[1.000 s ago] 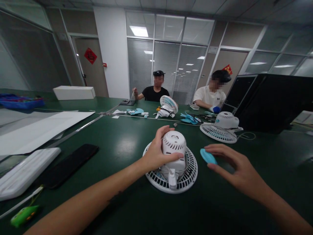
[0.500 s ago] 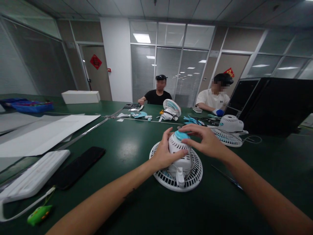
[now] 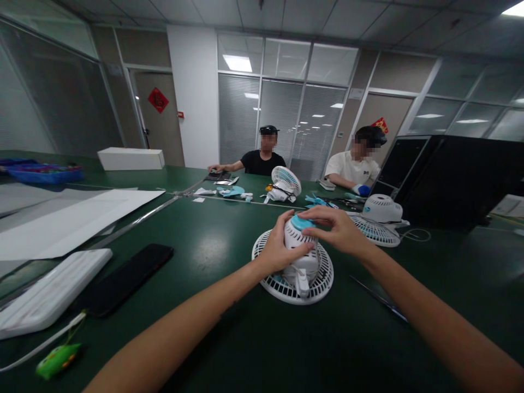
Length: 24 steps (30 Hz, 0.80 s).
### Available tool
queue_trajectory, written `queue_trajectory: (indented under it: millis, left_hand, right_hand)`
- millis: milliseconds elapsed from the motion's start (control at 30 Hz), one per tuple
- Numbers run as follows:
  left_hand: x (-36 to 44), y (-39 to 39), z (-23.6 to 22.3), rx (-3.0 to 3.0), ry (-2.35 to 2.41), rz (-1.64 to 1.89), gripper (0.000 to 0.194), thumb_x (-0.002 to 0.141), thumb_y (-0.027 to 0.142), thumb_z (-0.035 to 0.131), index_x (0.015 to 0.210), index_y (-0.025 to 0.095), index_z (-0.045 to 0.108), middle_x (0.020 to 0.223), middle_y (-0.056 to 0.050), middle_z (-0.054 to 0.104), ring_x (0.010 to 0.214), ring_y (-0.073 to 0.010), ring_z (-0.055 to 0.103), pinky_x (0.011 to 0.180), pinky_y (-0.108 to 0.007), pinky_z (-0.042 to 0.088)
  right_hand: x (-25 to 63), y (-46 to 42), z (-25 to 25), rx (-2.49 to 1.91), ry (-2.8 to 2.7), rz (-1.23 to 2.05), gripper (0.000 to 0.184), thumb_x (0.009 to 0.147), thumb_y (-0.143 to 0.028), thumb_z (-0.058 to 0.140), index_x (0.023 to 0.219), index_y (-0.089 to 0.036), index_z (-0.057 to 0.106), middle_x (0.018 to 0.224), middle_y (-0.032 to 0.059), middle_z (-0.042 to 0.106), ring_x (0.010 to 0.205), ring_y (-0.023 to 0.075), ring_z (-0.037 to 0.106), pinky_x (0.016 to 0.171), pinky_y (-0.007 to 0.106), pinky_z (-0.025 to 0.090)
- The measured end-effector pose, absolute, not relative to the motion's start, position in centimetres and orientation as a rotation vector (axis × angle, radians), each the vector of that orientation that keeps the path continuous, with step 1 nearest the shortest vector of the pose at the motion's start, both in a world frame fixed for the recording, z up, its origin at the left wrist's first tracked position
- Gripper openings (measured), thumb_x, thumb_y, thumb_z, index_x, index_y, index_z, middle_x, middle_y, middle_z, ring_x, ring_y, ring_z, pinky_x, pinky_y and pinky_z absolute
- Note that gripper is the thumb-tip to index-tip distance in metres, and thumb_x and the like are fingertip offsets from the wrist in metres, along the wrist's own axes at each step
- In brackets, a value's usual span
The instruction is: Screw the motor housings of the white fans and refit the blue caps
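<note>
A white fan [image 3: 301, 271] lies face down on the green table, its round grille against the surface and its motor housing pointing up. On top of the housing sits a light-blue knob [image 3: 302, 222]. My left hand [image 3: 279, 246] wraps round the housing from the left, thumb across its front. From the right, my right hand [image 3: 335, 229] grips the knob between thumb and fingers. Part of the knob's far side is hidden by the fingers. A thin screwdriver-like tool [image 3: 379, 297] lies on the table below my right forearm.
At left are a black phone [image 3: 129, 275], a white power bank [image 3: 53, 289], a green charm [image 3: 58, 360] and white sheets [image 3: 85, 215]. Another fan [image 3: 380, 218] lies face down at right, near a black case [image 3: 454, 180]. Across the table, two people sit by a tilted fan [image 3: 286, 183].
The view has shifted slightly. Both hands keep their hold on the fan and its knob. The person in black has stretched an arm farther out to the left.
</note>
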State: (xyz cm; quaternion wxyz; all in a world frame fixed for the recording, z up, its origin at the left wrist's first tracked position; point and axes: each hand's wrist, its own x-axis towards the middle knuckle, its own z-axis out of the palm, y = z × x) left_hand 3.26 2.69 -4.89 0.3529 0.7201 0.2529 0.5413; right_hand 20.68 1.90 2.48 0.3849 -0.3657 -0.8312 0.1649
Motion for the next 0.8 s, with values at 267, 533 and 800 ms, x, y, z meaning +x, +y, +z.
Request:
queue_trajectory:
  millis: [267,533,800]
  left_hand:
    - [3.4,3.0,-5.0,1.942,0.601,1.447,0.071,0.075,0.033,0.075,0.136,0.02,0.042,0.139,-0.013,0.05,0.128,-0.0315,0.049,0.111,-0.049,0.036]
    - [3.5,3.0,-5.0,1.944,0.645,1.422,0.07,0.075,0.036,0.075,0.135,0.02,0.043,0.138,-0.014,0.051,0.128,-0.0309,0.05,0.11,-0.048,0.036]
    - [2.4,3.3,-3.8,1.969,0.648,1.365,0.05,0.083,0.033,0.066,0.129,0.018,0.053,0.134,-0.012,0.058,0.126,-0.0282,0.053,0.109,-0.043,0.039]
  right_hand:
    - [20.9,1.8,1.5,-0.938,-2.074,0.4,0.032,0.081,-0.045,0.069,0.106,-0.025,0.073,0.113,0.0079,0.064,0.107,0.0238,0.062,0.082,0.038,0.058]
    - [20.4,1.7,2.8,-1.067,-2.176,0.172,0.028,0.082,-0.043,0.068,0.098,-0.021,0.074,0.098,0.0071,0.066,0.089,0.0222,0.061,0.074,0.037,0.05]
    - [19.5,1.5,1.5,-1.056,-1.991,0.169,0.031,0.085,-0.048,0.063,0.094,-0.02,0.074,0.09,0.0059,0.061,0.084,0.0208,0.059,0.076,0.037,0.045]
